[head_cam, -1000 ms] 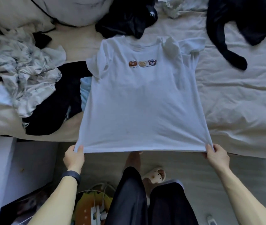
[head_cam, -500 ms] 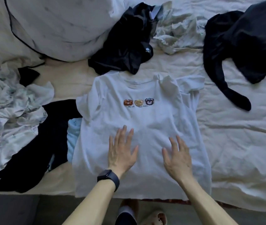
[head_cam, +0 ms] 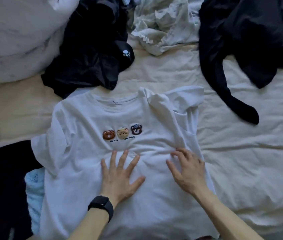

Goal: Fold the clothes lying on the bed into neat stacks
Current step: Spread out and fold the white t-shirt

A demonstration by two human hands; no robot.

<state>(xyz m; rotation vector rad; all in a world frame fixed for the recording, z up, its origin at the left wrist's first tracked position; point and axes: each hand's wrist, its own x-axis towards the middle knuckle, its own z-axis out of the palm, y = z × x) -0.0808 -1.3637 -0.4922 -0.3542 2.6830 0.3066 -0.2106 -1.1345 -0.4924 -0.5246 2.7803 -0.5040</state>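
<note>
2 hands, left hand point(head_cam: 120, 177), right hand point(head_cam: 189, 172), flat on 1 white t-shirt point(head_cam: 85, 170), 3 bear faces point(head_cam: 122, 132)

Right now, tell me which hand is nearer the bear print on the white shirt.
Left. The left hand lies flat just below the bear print, fingertips close to it; the right hand rests on the white shirt, below and right.

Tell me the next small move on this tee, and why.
Probably slide the right hand up to flatten the bunched sleeve: it lies folded over beside the collar, while that hand and the left hand rest on the white tee, below the bear print.
</note>
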